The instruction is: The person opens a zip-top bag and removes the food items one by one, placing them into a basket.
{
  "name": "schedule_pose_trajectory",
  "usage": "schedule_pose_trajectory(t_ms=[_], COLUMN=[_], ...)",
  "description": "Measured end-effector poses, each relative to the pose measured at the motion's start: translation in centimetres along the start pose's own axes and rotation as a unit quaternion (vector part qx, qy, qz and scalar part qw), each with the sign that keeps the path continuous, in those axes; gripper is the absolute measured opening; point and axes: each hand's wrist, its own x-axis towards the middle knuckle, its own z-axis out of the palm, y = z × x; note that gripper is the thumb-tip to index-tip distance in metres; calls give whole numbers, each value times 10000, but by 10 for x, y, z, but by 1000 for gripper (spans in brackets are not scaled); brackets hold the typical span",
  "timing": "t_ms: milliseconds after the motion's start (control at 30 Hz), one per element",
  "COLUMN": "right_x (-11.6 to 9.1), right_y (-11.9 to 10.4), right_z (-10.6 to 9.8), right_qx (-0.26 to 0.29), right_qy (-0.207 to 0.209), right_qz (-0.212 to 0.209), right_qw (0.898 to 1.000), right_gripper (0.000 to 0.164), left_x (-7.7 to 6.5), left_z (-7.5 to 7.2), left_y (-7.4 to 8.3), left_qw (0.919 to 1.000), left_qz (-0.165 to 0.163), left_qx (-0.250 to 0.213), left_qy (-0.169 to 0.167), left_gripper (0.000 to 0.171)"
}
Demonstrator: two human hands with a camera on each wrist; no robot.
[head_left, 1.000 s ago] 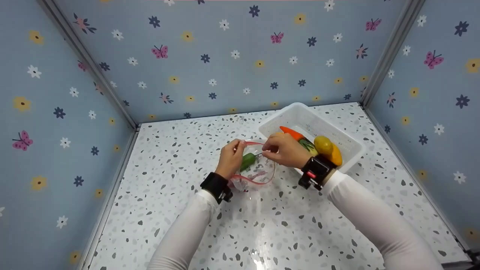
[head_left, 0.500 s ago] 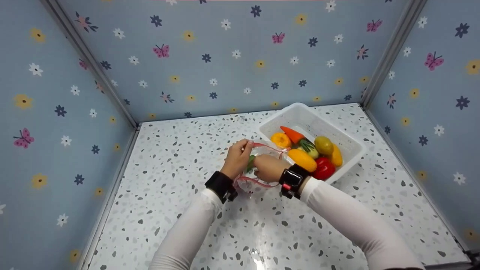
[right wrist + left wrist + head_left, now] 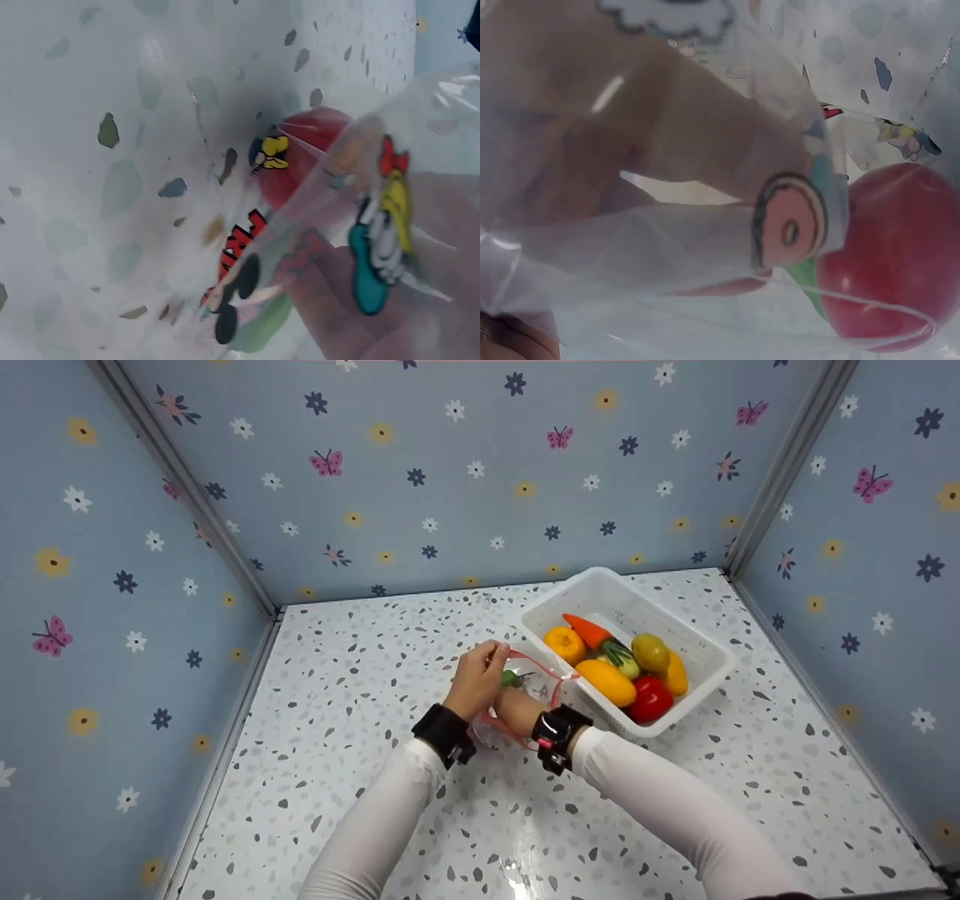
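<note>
A clear zip bag [image 3: 541, 684] with a red-edged mouth and cartoon prints rests on the table, its mouth towards the white basket. My left hand [image 3: 476, 679] pinches the bag's rim on the left. Inside the mouth is my right hand [image 3: 517, 711], its fingers hidden in the head view. Through the plastic, the left wrist view shows right-hand fingers [image 3: 697, 127] stretched out with a gap between them. Near the fingertips lie a round red object [image 3: 892, 255] and a bit of green. A green vegetable with a thin dark stem [image 3: 509, 679] shows between the hands.
Just right of the bag stands a white plastic basket [image 3: 701, 649]. It holds a carrot [image 3: 586, 631], a small orange pumpkin [image 3: 564, 645], a yellow mango-shaped fruit [image 3: 606, 682], a red pepper [image 3: 649, 700] and other produce. Patterned walls enclose the speckled table [image 3: 360, 660] at the back and sides.
My right hand has brought the green vegetable down into the bag and gone deeper, moving left and nearer to me. The left hand keeps its grip, having shifted slightly right.
</note>
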Motion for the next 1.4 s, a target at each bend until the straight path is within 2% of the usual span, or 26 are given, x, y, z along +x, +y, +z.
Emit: schedule_pose_trajectory(t_ms=[167, 267, 400, 500, 533, 633, 700, 767, 1000, 1167, 1400], right_x=[1, 2, 6, 10, 11, 12, 11, 9, 10, 13, 12], right_y=[6, 8, 7, 4, 3, 1, 0, 0, -3, -6, -2], right_z=[17, 22, 26, 29, 30, 34, 39, 43, 46, 45, 54], right_qx=[489, 646, 546, 274, 174, -57, -173, -294, -524, -445, -531], right_qy=[294, 361, 338, 177, 78, -308, -543, -665, -892, -1064, -784], right_qz=[217, 207, 406, 924, 1100, 1384, 1350, 1201, 657, 602, 482], right_qw=[9981, 9970, 9971, 9952, 9938, 9899, 9892, 9901, 9925, 9915, 9943], right_gripper=[21, 21, 17, 11, 12, 35, 47, 49, 4, 11, 10], left_x=[0, -1, -2, -4, -4, -6, -8, -10, -11, -11, -13], left_z=[-4, -6, -7, -8, -8, -8, -8, -7, -6, -6, -6], left_y=[-2, -5, -9, -11, -12, -17, -20, -23, -28, -28, -32], left_qw=[9999, 9995, 9981, 9980, 9981, 9983, 9982, 9981, 9975, 9971, 9974], left_qz=[15, -47, -99, -117, -119, -160, -226, -286, -389, -459, -420], left_qx=[55, 138, 287, 314, 309, 319, 334, 339, 390, 420, 440], left_qy=[99, 289, 542, 543, 520, 466, 444, 416, 440, 445, 377], left_gripper=[30, 32, 29, 28, 27, 28, 30, 31, 31, 31, 31])
